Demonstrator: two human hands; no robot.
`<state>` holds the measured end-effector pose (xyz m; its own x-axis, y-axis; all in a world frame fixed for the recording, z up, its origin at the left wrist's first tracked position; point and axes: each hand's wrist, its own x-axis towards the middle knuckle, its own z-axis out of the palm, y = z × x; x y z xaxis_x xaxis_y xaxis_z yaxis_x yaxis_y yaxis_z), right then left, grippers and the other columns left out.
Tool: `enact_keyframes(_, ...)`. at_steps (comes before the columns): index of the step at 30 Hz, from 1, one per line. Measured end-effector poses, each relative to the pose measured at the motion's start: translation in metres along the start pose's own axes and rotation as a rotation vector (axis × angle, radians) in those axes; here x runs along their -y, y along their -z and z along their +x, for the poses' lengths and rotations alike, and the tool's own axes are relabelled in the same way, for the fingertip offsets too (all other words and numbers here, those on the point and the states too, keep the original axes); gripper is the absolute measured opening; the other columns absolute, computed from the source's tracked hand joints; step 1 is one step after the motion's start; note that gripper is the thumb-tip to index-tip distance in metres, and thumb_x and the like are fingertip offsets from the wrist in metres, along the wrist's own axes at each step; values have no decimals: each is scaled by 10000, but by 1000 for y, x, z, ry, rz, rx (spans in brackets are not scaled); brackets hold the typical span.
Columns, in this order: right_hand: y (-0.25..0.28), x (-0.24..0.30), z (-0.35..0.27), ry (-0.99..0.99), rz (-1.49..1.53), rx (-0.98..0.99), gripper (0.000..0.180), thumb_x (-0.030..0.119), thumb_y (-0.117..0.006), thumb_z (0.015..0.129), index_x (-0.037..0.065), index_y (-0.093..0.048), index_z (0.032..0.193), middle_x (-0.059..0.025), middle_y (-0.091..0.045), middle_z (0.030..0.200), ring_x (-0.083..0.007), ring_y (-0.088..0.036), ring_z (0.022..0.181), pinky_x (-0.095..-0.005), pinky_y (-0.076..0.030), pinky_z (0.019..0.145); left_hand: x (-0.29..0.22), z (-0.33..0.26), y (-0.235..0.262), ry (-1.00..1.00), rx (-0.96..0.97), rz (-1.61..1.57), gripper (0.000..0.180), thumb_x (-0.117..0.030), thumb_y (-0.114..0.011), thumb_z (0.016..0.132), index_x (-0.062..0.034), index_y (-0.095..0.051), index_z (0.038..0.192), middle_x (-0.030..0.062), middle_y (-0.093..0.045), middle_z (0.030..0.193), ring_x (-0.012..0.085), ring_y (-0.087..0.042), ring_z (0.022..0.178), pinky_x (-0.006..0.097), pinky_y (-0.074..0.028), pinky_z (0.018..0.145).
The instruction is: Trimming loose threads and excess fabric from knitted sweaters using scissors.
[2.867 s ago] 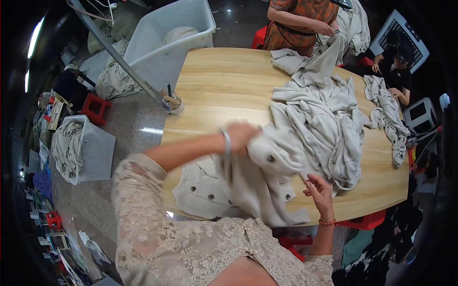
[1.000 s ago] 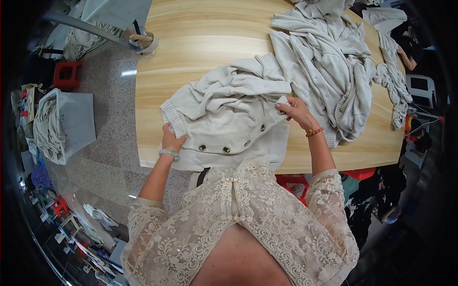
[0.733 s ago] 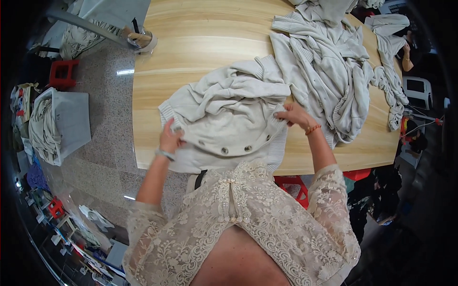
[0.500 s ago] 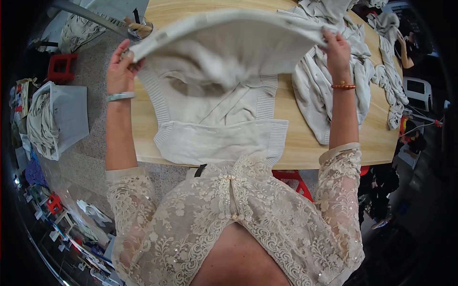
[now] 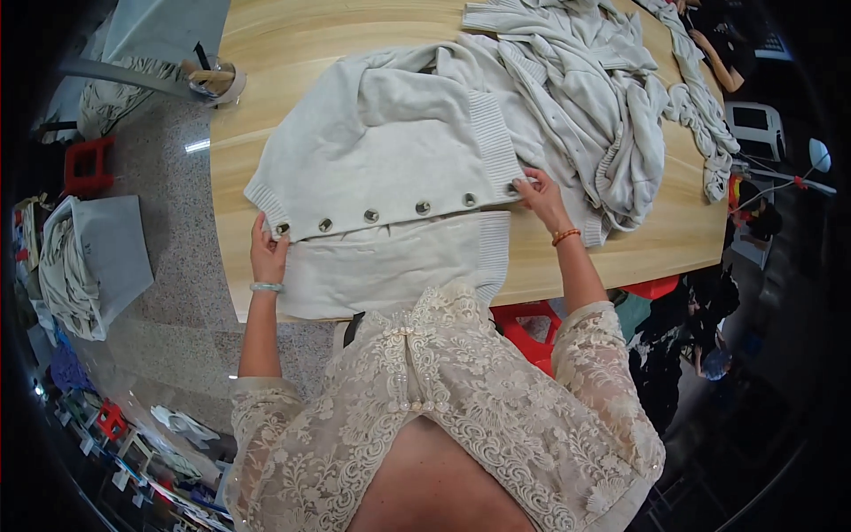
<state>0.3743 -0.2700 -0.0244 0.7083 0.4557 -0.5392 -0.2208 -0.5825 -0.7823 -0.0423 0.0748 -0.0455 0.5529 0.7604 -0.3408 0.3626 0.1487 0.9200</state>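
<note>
Looking down from the head view, I find the cardigan (image 5: 390, 142) spread on the table (image 5: 284, 44), mostly ahead of both hands; its button band (image 5: 397, 212) runs left to right between them, rising slightly toward the right, so neither hand is clearly nearer; the left hand (image 5: 269, 255) has thumb and fingers closed on the band's left end, beside the end button (image 5: 283, 228); the right hand (image 5: 542, 202) pinches the other end, fingers drawn together on the cloth; a knit panel (image 5: 381, 270) lies on the body side; the pile (image 5: 576, 97) sits just to the right.
</note>
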Motion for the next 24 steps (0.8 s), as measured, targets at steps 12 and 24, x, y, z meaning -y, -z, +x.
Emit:
enact_keyframes(12, -37, -54, -64, 96, -338, 11, 235, 224, -708, 802, 6, -650, 872, -25, -593, 681, -94, -533, 622, -283, -441, 569, 17, -36, 18, -38, -34, 676, 314, -83, -721, 715, -27, -646, 1015, 129, -672, 909, 257, -644, 835, 356, -505, 771)
enact_keyframes(24, 31, 1, -40, 666, -818, -402, 175, 134, -649, 831, 35, -644, 975, -92, -623, 879, -245, -594, 767, -362, -484, 683, -3, -30, -6, 16, 14, 258, 163, -52, -723, 788, 7, -665, 929, 20, -665, 788, 61, -591, 690, 211, -481, 637)
